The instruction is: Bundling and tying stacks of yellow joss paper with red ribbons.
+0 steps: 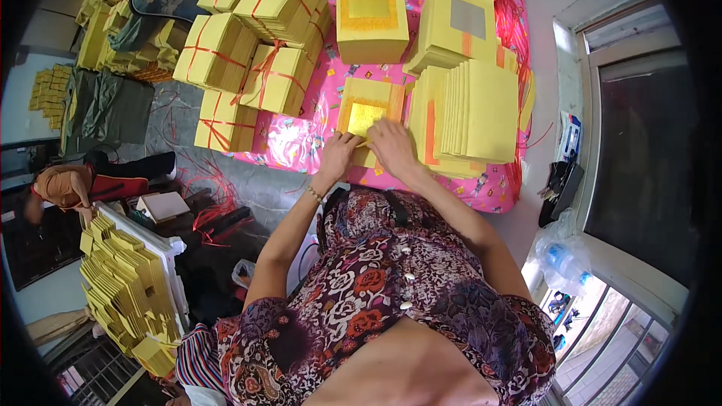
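One left hand [342, 153] and one right hand [392, 147] touch gold-centred yellow paper [365, 111] on the pink-covered counter [324, 102]; whether fingers [382, 131] grasp it cannot be determined.

Here's the paper [368, 111], yellow, lying on the pink-covered counter [320, 111], at twelve o'clock from the view's centre; a gold square gleams on its face, ragged orange running along the twelve o'clock side, the six o'clock edge partly hidden.
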A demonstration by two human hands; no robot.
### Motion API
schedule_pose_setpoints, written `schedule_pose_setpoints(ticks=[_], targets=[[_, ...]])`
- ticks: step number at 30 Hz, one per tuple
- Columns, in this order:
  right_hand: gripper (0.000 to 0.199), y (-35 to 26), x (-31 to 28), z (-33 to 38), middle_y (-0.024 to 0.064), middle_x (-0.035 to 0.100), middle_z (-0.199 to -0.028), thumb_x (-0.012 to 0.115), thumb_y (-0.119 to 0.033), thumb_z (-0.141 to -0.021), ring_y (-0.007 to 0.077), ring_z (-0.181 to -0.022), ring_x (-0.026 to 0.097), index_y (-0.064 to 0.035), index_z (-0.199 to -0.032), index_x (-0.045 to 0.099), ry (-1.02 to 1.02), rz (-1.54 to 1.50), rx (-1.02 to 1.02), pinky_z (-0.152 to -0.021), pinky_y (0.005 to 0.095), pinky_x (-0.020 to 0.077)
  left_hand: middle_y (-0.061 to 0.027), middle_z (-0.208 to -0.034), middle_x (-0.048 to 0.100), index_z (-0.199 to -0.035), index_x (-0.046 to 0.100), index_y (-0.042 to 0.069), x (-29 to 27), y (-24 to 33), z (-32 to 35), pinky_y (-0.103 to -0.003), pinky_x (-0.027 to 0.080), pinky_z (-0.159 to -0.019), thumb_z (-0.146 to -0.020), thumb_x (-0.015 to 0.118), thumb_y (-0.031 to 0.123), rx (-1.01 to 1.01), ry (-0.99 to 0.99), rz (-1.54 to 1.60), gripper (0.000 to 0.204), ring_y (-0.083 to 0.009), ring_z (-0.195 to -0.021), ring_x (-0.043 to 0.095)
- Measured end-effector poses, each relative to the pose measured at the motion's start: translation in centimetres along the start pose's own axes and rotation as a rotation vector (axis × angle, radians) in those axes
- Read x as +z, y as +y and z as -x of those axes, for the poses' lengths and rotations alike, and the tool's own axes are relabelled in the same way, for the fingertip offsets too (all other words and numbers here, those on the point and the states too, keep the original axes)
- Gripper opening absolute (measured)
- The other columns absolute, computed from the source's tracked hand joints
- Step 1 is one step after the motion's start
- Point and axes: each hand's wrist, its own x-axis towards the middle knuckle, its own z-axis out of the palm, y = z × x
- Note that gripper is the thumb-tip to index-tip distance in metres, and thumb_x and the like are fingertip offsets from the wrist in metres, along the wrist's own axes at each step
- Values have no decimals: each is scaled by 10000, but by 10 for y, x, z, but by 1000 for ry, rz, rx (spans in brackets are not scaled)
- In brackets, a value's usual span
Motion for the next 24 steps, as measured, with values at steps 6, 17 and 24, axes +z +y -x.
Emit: schedule_pose_setpoints(ticks=[6,17,24], targets=[[637,-11,-8,0,228,391,-1307,667,-242,-840,374,-1211,391,24,-1310,329,711,-767,362,-1021,437,326,-83,-910,666,-1084,605,32,-39,4,-11,-344,497,-688,-848,572,84,-294,97,567,244,-197,-790,612],[645,4,-5,0,102,507,-1235,693,-262,-830,168,-1141,483,-20,-1333,369,151,-1896,126,-957,326,408,-45,-996,652,-1155,560,-5,-92,45,-11,-272,501,-753,-902,611,193,-507,-30,1401,326,-101,-866,613],[531,-12,-37,12,101,601,-1112,718,-233,-794,173,-1005,579,4,-1218,503,398,-1810,127,-876,319,471,-147,-1177,493,-1382,285,46,-122,69,-25,-338,462,-900,-725,768,188,-216,460,291,828,-252,-1041,546]])
